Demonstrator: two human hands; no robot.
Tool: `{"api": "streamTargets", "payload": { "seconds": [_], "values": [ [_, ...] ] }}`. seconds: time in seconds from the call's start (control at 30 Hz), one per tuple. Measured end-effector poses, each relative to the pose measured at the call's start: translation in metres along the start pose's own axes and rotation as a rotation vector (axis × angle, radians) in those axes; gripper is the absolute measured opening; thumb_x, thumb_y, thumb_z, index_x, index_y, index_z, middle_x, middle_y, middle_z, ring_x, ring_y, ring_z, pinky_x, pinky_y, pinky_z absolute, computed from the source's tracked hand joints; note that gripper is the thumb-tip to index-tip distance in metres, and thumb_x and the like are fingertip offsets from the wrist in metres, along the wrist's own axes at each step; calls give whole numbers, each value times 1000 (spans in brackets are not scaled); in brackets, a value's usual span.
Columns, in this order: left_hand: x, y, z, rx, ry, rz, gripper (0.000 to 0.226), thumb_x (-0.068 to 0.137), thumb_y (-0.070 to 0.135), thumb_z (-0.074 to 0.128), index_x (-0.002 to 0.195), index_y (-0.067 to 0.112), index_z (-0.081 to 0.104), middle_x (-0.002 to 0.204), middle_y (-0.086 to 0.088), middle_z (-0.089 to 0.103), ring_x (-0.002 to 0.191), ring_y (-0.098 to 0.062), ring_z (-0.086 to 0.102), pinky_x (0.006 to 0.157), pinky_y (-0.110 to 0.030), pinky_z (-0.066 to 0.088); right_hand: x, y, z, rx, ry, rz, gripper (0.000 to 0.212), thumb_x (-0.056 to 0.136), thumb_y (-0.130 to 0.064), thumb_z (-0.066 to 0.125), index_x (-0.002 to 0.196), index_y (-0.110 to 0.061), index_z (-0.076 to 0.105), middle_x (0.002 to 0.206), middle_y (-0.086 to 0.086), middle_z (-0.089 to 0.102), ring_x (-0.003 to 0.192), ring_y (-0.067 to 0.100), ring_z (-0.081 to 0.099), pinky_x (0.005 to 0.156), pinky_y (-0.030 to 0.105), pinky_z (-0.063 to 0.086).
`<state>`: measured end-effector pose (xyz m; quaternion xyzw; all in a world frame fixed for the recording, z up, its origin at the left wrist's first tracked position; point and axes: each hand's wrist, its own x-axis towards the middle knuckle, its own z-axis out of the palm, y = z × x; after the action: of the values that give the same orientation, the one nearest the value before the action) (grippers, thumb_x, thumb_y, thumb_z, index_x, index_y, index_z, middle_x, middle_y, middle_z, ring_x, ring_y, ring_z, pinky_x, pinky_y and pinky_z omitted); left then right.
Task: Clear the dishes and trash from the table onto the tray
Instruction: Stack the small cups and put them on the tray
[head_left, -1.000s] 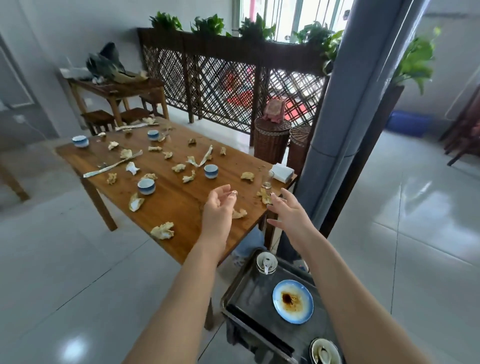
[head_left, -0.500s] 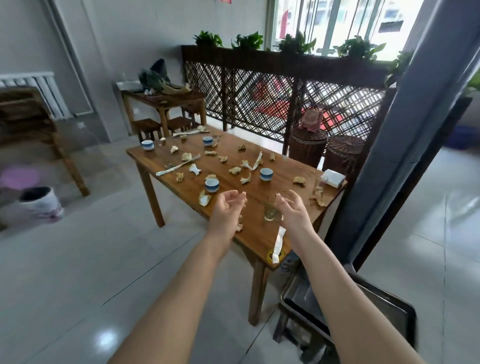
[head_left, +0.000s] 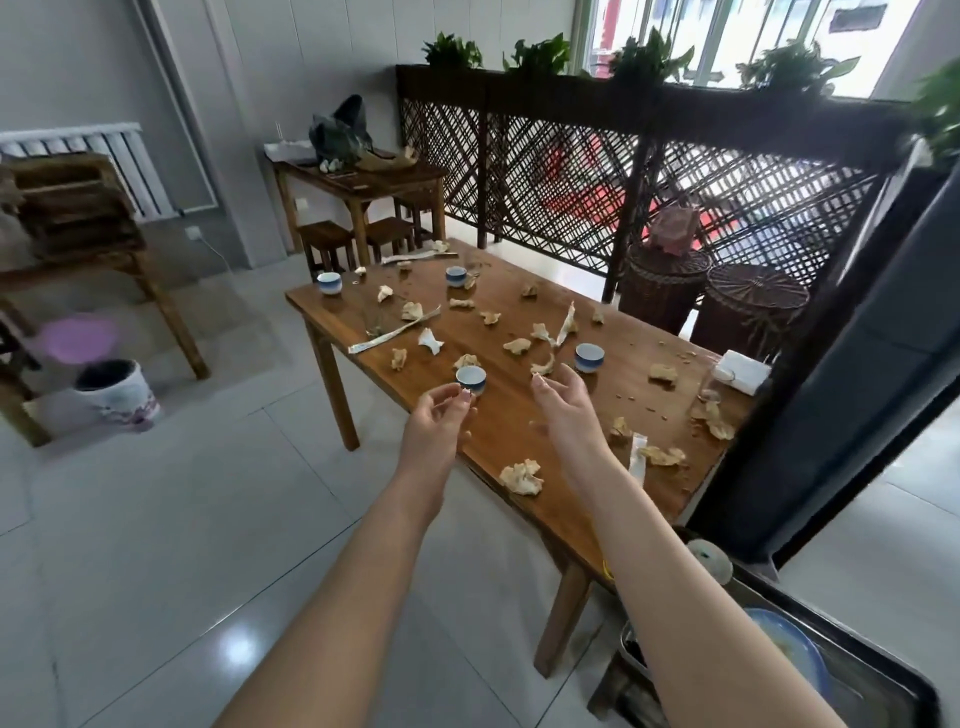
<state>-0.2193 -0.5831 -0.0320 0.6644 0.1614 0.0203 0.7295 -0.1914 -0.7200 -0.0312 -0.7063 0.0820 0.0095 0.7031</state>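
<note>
Wooden worktop (head_left: 498, 415) mid-frame, littered. Dark tray (head_left: 878, 686) sits low at bottom right, off the worktop's near end, with a blue plate (head_left: 789, 649) on it. Hands hover over the worktop's near side. The left hand (head_left: 439, 426) has loosely curled fingers, just by the nearest cup (head_left: 471, 378); can't tell if the fingertips pinch anything. The right hand (head_left: 566, 410) is relaxed, fingers spread, holding nothing. Other cups and crumpled scraps (head_left: 522, 477) are scattered across the worktop.

- dark rectangular metal tray (head_left: 878, 675): cut off at the bottom-right corner
- blue-rimmed round plate (head_left: 795, 649) on it: blurred, partly behind right forearm (head_left: 701, 623)
- pink round object (head_left: 78, 339): blurred, unidentifiable
</note>
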Motion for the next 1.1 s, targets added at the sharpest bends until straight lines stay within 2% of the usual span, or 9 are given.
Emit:
{"api": "streamTargets", "payload": {
  "seconds": [0.17,0.37,0.53,0.6,0.73,0.97,1.1],
  "values": [
    [60,12,3,-15,2,-79,6,96,29,54,101,31,55,114,1,66,107,-15,62,98,-40,49,60,-9,8,56,40,28,64,97,-38,51,151,-22,21,146,4,41,129,23,43,108,45,38],
    [112,26,16,-26,-41,-67,8,98,24,51,99,30,55,114,1,66,103,-13,64,97,-36,50,102,-8,19,55,76,44,60,97,-36,51,149,-22,25,146,3,40,130,22,43,108,43,39],
    [153,30,13,-9,-95,-52,7,98,23,51,99,30,54,111,1,67,103,-12,64,85,-28,52,124,1,34,68,123,51,61,95,-36,55,148,-23,27,145,2,41,128,20,44,107,41,41],
    [177,31,10,16,-135,-66,7,99,24,50,100,30,54,111,2,67,104,-12,64,83,-27,53,137,4,43,58,168,50,62,94,-39,55,148,-25,26,145,0,41,128,19,44,105,39,41],
    [222,35,3,21,-269,-115,7,98,24,51,97,30,55,110,2,66,103,-13,63,92,-34,52,154,6,59,75,293,39,60,94,-39,54,147,-23,30,141,-1,46,120,16,49,102,38,44],
    [283,51,0,111,-529,-88,6,97,23,53,99,29,55,104,4,66,95,-8,62,80,-24,51,163,6,88,101,531,60,57,94,-42,55,144,-28,33,138,-4,47,119,13,47,103,37,43],
    [293,43,10,126,-595,-101,7,97,23,53,96,30,56,107,1,66,101,-12,63,85,-28,51,163,10,91,102,630,79,57,95,-38,55,144,-24,33,140,1,47,126,19,46,105,39,42]
  ]
}}
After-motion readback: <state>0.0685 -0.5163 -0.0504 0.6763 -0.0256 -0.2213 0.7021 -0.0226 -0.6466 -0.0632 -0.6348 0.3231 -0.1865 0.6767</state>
